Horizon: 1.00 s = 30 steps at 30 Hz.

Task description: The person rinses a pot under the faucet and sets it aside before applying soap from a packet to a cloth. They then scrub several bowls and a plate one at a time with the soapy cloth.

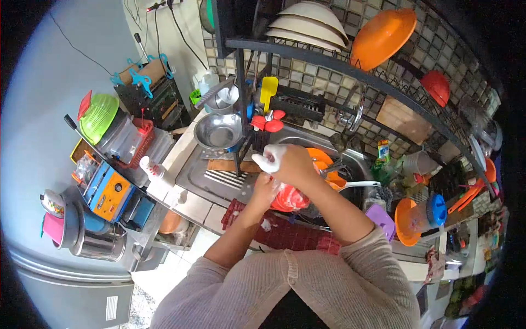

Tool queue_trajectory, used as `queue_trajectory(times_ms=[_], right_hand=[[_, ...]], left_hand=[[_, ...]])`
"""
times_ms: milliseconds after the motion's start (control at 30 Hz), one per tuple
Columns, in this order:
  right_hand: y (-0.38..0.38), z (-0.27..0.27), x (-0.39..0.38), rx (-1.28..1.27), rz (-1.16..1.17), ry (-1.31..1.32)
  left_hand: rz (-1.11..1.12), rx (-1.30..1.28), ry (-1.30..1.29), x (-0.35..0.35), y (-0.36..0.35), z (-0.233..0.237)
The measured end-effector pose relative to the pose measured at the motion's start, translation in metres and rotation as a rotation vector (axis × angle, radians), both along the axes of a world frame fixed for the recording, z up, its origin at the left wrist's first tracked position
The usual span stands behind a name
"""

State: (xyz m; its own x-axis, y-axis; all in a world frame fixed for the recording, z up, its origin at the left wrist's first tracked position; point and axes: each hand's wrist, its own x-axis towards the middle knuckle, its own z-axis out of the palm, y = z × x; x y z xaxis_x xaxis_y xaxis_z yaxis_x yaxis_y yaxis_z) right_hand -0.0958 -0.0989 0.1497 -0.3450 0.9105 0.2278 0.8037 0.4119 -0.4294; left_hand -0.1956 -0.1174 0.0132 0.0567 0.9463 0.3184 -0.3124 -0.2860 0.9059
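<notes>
My right hand [293,164], its fingers coated in white suds, is curled above the near-left part of the sink [350,148]. Just below it, my left hand [266,191] is closed at the top of a red, foam-streaked thing [290,198] whose kind I cannot make out. What lies inside my right fingers is hidden. Past the right wrist, orange dishes [318,156] and a white-handled utensil [359,185] lie in the sink. A dark red cloth [279,233] runs along the counter's front edge.
A steel bowl [219,131] stands left of the sink, near the black rack's post [239,109]. Overhead, the rack [339,61] carries white bowls [309,24] and an orange basin [383,38]. On the right are a purple container [379,220] and a blue-lidded jar [424,213].
</notes>
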Motion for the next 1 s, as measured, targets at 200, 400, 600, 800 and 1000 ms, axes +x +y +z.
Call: queue_trajectory(times_ms=[200, 400, 600, 800, 1000], right_hand=[[0.057, -0.061, 0.044, -0.098, -0.119, 0.764], [0.031, -0.05, 0.037, -0.02, -0.168, 0.885], [-0.007, 0.031, 0.007, 0.112, 0.028, -0.173], [0.022, 0.01, 0.035, 0.037, 0.108, -0.036], [0.052, -0.082, 0.064, 0.09, -0.153, 0.628]], left_hand=[[0.035, -0.137, -0.463, -0.016, -0.006, 0.053], [0.216, -0.129, -0.375, -0.026, 0.003, 0.045], [0.069, -0.011, 0.318, -0.005, -0.008, 0.038], [0.183, -0.206, -0.389, 0.013, -0.004, 0.04], [0.211, -0.093, -0.569, 0.008, 0.005, 0.031]])
